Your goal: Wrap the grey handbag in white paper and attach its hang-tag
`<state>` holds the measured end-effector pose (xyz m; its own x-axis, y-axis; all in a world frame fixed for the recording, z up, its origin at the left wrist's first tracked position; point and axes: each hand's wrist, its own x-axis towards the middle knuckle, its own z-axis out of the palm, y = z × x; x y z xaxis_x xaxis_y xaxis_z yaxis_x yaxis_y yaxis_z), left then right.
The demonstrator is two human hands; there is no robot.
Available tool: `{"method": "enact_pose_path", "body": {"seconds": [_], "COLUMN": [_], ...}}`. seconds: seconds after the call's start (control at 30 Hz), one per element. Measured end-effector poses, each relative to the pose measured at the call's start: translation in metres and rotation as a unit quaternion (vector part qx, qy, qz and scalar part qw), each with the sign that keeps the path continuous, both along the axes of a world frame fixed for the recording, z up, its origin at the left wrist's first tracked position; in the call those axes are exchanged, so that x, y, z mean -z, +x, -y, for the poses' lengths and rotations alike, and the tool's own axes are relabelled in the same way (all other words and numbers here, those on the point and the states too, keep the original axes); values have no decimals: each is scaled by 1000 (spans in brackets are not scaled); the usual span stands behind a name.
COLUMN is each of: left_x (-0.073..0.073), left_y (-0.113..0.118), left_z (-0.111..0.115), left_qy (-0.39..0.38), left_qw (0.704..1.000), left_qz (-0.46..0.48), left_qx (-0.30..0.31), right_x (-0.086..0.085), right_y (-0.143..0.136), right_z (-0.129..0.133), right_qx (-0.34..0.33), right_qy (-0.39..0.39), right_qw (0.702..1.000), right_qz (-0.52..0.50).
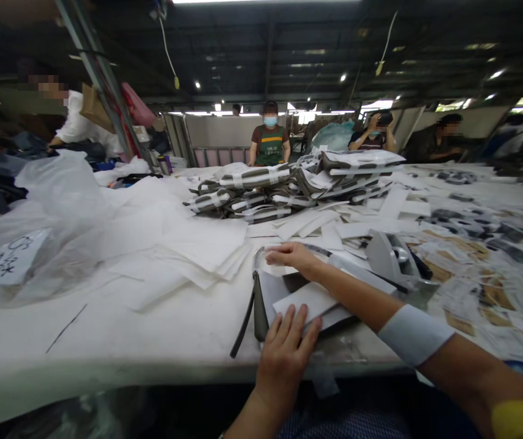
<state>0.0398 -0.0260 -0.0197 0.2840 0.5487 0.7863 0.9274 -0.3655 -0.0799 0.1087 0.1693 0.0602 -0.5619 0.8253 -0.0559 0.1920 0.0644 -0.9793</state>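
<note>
A dark olive handbag (pixel 261 314) lies on the white-covered table before me, with white paper over its body. My left hand (pixel 286 341) is spread flat on the folded white paper sheet (pixel 309 302) on the bag's near side. Reaching across from the right, my right hand (pixel 295 259) has its fingers together at the bag's handle (pixel 258 259), which is covered in pale wrapping. Its fingertips seem to pinch the wrapped handle; the exact contact is partly hidden. A dark strap (pixel 244 320) hangs off the bag's left side.
A grey tape dispenser (pixel 389 259) stands right of the bag. White paper sheets (pixel 197 244) lie left, beside a clear plastic bag (pixel 60 201) with a handwritten label. Wrapped handbags (pixel 261 195) are piled behind. Small packets (pixel 481 286) cover the right side. Several people sit or stand beyond.
</note>
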Motion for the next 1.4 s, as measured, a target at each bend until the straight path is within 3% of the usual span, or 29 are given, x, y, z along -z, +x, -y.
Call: {"method": "enact_pose_path", "body": {"seconds": [0.1, 0.23, 0.37, 0.6, 0.7, 0.77, 0.87, 0.97, 1.03, 1.17, 1.4], "left_x": [-2, -3, 0, 13, 12, 7, 2, 1, 2, 5, 6], "left_y": [-1, -4, -5, -8, -9, -10, -12, -13, -13, -14, -13], "left_z": [0, 3, 4, 6, 6, 5, 4, 5, 6, 5, 2], "left_qy": [-18, -31, -37, 0, 3, -14, -45, -61, -63, -54, -19], "left_qw": [1000, 999, 998, 988, 988, 991, 993, 994, 994, 995, 996], "left_qz": [-7, -1, 40, 153, 154, 129, 88, 72, 66, 65, 68], "left_qx": [-1, 9, 33, 31, 33, 46, 66, 63, 58, 56, 57], "right_x": [-6, -3, 8, 37, 36, 26, 5, -9, -10, -2, -2], "right_y": [20, 51, 76, 95, 100, 104, 105, 95, 82, 56, 28], "right_z": [27, 63, 91, 113, 122, 126, 120, 91, 64, 25, 22], "right_qx": [-58, -136, -115, -69, -78, -119, -161, -80, -56, -140, -198], "right_qy": [62, 258, 421, 563, 618, 623, 562, 501, 466, 380, 352], "right_qw": [996, 956, 896, 821, 780, 771, 809, 850, 845, 796, 798], "right_qz": [-42, 19, 86, 58, 50, 54, 60, 141, 256, 449, 447]}}
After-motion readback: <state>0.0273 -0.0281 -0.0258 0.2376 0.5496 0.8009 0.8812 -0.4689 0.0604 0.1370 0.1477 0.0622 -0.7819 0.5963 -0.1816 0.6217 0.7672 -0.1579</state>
